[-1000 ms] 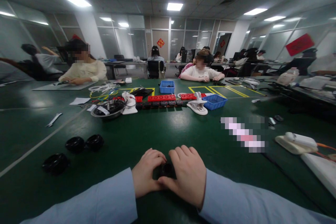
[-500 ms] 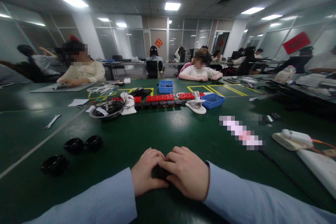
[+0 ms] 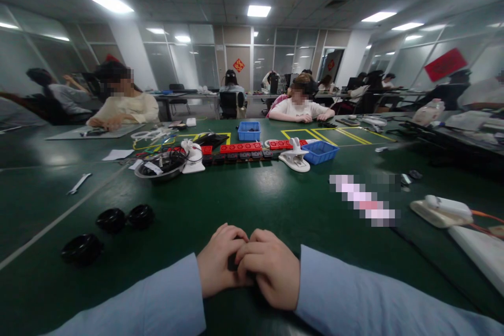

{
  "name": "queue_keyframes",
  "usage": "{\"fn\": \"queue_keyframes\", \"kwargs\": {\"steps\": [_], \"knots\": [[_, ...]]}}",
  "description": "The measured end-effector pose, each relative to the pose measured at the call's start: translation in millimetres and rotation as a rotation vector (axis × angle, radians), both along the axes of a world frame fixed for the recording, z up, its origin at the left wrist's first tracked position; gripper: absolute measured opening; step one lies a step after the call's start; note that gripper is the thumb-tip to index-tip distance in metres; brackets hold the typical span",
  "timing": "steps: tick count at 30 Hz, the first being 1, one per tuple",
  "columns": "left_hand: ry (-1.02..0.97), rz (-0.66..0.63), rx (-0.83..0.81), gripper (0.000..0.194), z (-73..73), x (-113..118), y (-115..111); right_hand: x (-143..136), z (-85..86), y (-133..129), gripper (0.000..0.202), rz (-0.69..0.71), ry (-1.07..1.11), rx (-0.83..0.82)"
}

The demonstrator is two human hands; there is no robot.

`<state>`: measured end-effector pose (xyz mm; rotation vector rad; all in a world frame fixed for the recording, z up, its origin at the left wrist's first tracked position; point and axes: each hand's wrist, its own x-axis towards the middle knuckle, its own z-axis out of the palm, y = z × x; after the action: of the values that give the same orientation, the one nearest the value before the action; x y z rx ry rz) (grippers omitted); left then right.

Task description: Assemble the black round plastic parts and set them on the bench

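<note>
My left hand (image 3: 219, 261) and my right hand (image 3: 271, 268) meet low in the middle of the view, just above the green table. Their fingers curl toward each other around something dark that they almost wholly cover. Only a small dark patch shows between them, so its kind cannot be made out. Off to the left stand three glossy black round, hollow parts: one nearest me (image 3: 81, 249), one behind it (image 3: 111, 220) and one beside that (image 3: 140, 216). Neither hand touches these.
Farther back are a steel bowl (image 3: 163, 172) of black parts, a row of red socket strips (image 3: 241, 147), a white clip stand (image 3: 295, 157) and blue bins (image 3: 321, 152). A wrench (image 3: 80, 184) lies left. A white device (image 3: 449, 206) with an orange cable lies right. Two people sit opposite.
My right hand has turned and shifted slightly left and down, its fingers now more bent over my left fingertips. My left hand has barely moved.
</note>
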<state>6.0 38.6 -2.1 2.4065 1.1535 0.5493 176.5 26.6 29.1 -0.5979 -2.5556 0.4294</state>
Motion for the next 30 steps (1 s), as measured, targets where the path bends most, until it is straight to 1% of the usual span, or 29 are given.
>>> {"fn": "queue_keyframes", "kwargs": {"steps": [6,10,13,16,18,19,22,25,27,30], "knots": [[-0.014,0.022,0.025,0.030,2.6,2,-3,0,-3.7,1,0.020,-0.040,0.102,-0.035],[-0.026,0.029,0.000,0.040,2.3,1,-2,0,-6.9,3,0.020,-0.092,0.138,-0.096],[-0.026,0.014,-0.017,0.035,1.0,0,-1,1,-7.6,6,0.023,-0.082,0.145,-0.119],[-0.035,0.027,-0.016,0.042,-0.8,-1,0,4,-2.4,5,0.027,-0.052,0.191,-0.072],[-0.028,0.027,-0.021,0.044,-1.7,-2,1,5,5.5,2,0.028,-0.091,0.230,-0.030],[-0.020,0.022,-0.026,0.042,-1.9,-2,1,5,10.4,0,0.028,-0.135,0.235,-0.013],[-0.003,0.026,-0.034,0.035,-0.8,-2,0,4,23.9,-8,0.025,-0.306,0.142,0.038],[-0.019,0.037,-0.034,0.032,2.6,-1,-2,-1,27.8,-11,0.033,-0.446,-0.057,0.118],[-0.028,0.035,-0.047,0.030,5.4,0,-3,-3,23.9,-11,0.031,-0.482,-0.177,0.171],[-0.017,0.039,-0.067,0.027,8.1,2,-4,-6,15.4,-10,0.021,-0.466,-0.266,0.224]]}}
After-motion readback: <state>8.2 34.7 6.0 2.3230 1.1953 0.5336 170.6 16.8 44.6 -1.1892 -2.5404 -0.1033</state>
